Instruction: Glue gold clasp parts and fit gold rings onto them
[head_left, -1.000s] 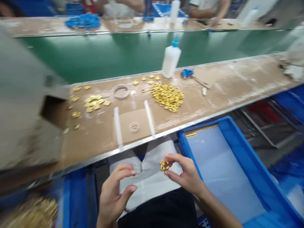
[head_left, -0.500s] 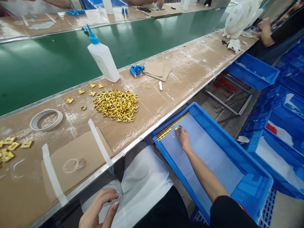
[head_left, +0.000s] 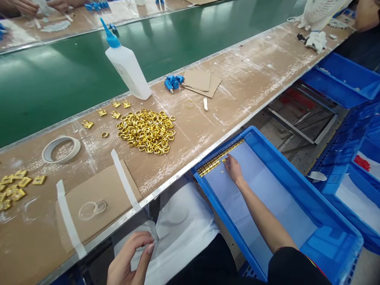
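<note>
My right hand (head_left: pixel 234 170) reaches into a blue plastic tray (head_left: pixel 297 186) lined with a pale sheet. Its fingertips pinch a small gold piece (head_left: pixel 224 160), just off the end of the front row of gold pieces (head_left: pixel 210 168). Rows of such pieces line the tray's far end. A small yellowish bit (head_left: pixel 222 171) lies on the sheet near the hand. My left hand (head_left: pixel 130 257) hovers over the white cloth (head_left: pixel 184 221) on my lap. Its fingers are curled, thumb and forefinger close but slightly apart, with nothing visible between them.
On the bench lie a heap of gold rings (head_left: pixel 147 132), square gold pieces (head_left: pixel 13 188), a tape roll (head_left: pixel 61 150) and taped cardboard (head_left: pixel 97 202). A blue-capped bottle (head_left: pixel 129 71) stands behind. Beyond runs a green belt (head_left: pixel 190 43). More blue trays (head_left: pixel 350 79) stand right.
The view has shifted slightly. My right hand has brought the gold piece a little nearer the row's end. The thumb and forefinger of my left hand have drawn closer together.
</note>
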The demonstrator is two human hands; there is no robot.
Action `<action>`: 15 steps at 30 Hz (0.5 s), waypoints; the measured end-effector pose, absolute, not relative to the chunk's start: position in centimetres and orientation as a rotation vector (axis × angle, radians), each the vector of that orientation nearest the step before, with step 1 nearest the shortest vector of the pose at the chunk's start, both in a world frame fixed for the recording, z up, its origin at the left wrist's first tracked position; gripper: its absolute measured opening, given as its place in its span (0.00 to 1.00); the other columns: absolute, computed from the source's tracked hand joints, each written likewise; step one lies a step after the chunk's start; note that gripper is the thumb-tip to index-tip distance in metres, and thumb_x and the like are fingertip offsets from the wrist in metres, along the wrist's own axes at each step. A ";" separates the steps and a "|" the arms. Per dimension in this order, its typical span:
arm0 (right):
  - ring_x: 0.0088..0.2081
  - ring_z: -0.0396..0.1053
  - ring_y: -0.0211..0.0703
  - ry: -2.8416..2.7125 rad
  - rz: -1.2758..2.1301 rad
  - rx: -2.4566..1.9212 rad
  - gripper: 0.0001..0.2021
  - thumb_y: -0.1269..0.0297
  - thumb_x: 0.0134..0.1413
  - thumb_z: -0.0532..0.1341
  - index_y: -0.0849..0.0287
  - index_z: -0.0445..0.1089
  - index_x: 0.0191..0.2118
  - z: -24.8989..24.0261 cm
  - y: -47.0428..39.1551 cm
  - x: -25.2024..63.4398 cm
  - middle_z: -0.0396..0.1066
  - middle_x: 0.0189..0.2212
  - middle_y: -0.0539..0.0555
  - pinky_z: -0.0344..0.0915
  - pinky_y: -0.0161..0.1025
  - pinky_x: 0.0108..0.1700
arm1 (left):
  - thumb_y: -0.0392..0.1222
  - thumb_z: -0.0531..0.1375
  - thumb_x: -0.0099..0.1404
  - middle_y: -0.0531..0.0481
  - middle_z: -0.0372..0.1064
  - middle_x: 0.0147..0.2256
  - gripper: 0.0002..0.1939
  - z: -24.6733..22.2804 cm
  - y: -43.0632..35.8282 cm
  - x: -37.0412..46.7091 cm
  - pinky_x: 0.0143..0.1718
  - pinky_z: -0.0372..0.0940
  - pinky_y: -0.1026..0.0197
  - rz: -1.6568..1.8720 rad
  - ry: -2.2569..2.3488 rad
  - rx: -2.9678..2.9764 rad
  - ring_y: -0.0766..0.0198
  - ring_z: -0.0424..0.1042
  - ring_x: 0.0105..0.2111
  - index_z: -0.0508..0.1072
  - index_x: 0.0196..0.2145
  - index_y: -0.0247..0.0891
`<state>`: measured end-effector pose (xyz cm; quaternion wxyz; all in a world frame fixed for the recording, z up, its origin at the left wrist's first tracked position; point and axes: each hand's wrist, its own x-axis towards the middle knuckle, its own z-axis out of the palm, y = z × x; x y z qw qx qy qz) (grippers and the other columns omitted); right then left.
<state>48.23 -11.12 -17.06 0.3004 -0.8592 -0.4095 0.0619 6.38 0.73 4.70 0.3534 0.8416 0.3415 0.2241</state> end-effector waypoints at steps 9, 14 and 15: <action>0.44 0.75 0.56 -1.112 0.156 -2.211 0.22 0.69 0.60 0.53 0.60 0.64 0.59 -17.1 -9.9 47.7 0.78 0.40 0.61 0.73 0.54 0.49 | 0.36 0.59 0.68 0.50 0.74 0.32 0.03 5.1 0.5 6.6 0.36 0.71 0.67 0.589 0.871 2.165 0.63 0.76 0.32 0.73 0.35 0.41; 0.39 0.76 0.53 -1.061 0.105 -2.224 0.19 0.65 0.61 0.53 0.59 0.68 0.55 -15.8 -9.7 47.7 0.78 0.38 0.60 0.75 0.52 0.45 | 0.36 0.59 0.69 0.50 0.73 0.30 0.04 5.3 0.2 6.9 0.36 0.70 0.66 0.609 0.887 2.118 0.63 0.75 0.31 0.72 0.34 0.41; 0.37 0.76 0.53 -1.052 0.086 -2.224 0.18 0.63 0.61 0.53 0.58 0.68 0.54 -15.0 -9.7 47.5 0.78 0.37 0.60 0.75 0.50 0.43 | 0.37 0.58 0.70 0.50 0.73 0.30 0.05 5.3 0.2 6.9 0.35 0.69 0.66 0.616 0.892 2.104 0.63 0.74 0.30 0.72 0.34 0.41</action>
